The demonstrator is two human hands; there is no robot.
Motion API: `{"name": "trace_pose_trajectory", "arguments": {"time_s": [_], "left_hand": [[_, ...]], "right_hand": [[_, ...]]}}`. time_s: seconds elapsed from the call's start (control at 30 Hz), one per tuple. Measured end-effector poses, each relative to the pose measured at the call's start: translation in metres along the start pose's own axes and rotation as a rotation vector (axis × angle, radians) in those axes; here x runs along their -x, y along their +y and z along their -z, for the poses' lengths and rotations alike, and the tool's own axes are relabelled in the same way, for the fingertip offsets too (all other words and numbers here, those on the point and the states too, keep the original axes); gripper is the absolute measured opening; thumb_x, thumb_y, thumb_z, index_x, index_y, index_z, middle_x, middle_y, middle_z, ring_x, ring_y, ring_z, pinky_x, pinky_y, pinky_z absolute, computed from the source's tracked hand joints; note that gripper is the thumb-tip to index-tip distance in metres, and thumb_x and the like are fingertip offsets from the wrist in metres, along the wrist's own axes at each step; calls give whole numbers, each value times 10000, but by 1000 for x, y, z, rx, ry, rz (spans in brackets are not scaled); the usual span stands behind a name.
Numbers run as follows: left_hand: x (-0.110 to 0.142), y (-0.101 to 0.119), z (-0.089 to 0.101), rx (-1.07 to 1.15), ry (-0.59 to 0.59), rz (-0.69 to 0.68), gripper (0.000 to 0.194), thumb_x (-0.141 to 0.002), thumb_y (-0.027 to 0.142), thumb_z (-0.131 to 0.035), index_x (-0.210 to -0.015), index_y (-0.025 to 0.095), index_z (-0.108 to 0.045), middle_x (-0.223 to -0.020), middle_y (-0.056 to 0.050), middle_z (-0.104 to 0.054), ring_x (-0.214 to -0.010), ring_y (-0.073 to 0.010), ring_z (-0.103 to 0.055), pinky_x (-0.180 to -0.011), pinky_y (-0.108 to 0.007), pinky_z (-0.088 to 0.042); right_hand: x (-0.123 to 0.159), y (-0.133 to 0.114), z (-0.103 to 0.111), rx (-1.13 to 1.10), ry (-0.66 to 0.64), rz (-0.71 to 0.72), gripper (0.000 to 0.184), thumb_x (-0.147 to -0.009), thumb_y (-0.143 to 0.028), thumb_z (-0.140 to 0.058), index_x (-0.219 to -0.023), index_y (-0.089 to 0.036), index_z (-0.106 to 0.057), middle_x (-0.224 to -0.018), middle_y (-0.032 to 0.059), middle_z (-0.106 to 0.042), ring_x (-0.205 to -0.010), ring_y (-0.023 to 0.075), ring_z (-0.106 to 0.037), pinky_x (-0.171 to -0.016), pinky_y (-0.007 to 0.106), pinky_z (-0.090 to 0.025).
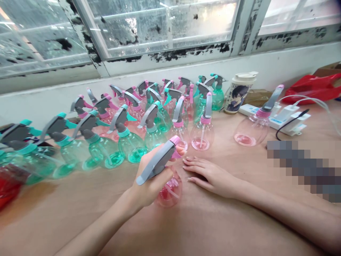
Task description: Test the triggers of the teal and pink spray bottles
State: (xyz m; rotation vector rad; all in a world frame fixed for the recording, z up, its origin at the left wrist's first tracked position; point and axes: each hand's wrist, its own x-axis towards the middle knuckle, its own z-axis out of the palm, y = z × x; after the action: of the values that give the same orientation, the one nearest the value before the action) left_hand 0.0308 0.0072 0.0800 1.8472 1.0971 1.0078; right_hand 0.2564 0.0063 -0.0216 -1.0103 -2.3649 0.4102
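My left hand (153, 177) is wrapped round the neck of a pink spray bottle (170, 193), its grey and pink trigger head showing above my fingers. The lower part of this clear pink bottle is close to the table. My right hand (206, 174) lies flat on the table just to the right of it, fingers stretched out and holding nothing. Beyond my hands stand two more pink spray bottles (202, 137), side by side. A row of green spray bottles (137, 145) reaches off to the left, with several pink and green ones behind.
At the right stands another pink spray bottle (252, 129), near a white power strip (285, 119) with cables. A printed cup (238, 92) is by the wall, a red plastic bag (311, 89) farther right. Red plastic (10, 185) lies at the left edge. Windows (165, 28) rise behind.
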Motion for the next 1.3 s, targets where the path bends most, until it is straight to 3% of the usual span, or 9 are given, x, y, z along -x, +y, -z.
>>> {"name": "trace_pose_trajectory", "arguments": {"time_s": [0.13, 0.37, 0.57, 0.9, 1.03, 1.3], "left_hand": [[-4, 4, -1, -10, -33, -24, 190, -705, 226, -568, -877, 226, -649, -700, -10, -615, -727, -238, -624, -683, -344, -506], [-7, 3, -1, -47, -13, -79, 341, -684, 223, -546, -1010, 218, -643, -746, -16, -630, -707, -229, -619, -728, -375, -525], [-7, 4, -2, -15, -36, -98, 288, -689, 208, -543, -962, 218, -633, -705, -8, -611, -720, -234, -642, -715, -359, -530], [-6, 7, -3, 47, -7, -74, 44, -687, 226, -554, -728, 215, -544, -698, -9, -619, -630, -192, -598, -552, -290, -476], [-8, 11, -3, 57, -13, -91, 53, -680, 203, -548, -730, 210, -562, -628, 8, -562, -602, -181, -569, -534, -279, -451], [-8, 8, -1, 19, -48, -104, 60, -669, 216, -522, -712, 199, -561, -687, -7, -584, -612, -166, -551, -602, -296, -466]], "right_hand": [[0, -1, 1, -14, 11, 5, 385, -977, -331, -515, -1328, -184, -574, -1381, 121, -584, -1343, 252, -478, -1127, 488, -385], [0, -1, 1, -3, 7, 0, 396, -979, -341, -508, -1330, -168, -573, -1389, 127, -577, -1344, 253, -476, -1133, 478, -381], [0, -1, 1, 15, -15, -1, 408, -984, -343, -496, -1336, -148, -564, -1399, 133, -566, -1352, 249, -466, -1138, 469, -376], [0, -1, 1, 13, -2, 7, 394, -987, -342, -492, -1339, -180, -563, -1397, 116, -571, -1350, 246, -469, -1132, 471, -386], [0, -1, 1, 19, -9, 10, 399, -986, -343, -494, -1332, -157, -568, -1402, 127, -564, -1350, 248, -469, -1135, 474, -382], [0, -1, 1, 19, -3, 10, 394, -987, -338, -490, -1332, -165, -569, -1410, 122, -557, -1344, 247, -477, -1125, 466, -396]]}}
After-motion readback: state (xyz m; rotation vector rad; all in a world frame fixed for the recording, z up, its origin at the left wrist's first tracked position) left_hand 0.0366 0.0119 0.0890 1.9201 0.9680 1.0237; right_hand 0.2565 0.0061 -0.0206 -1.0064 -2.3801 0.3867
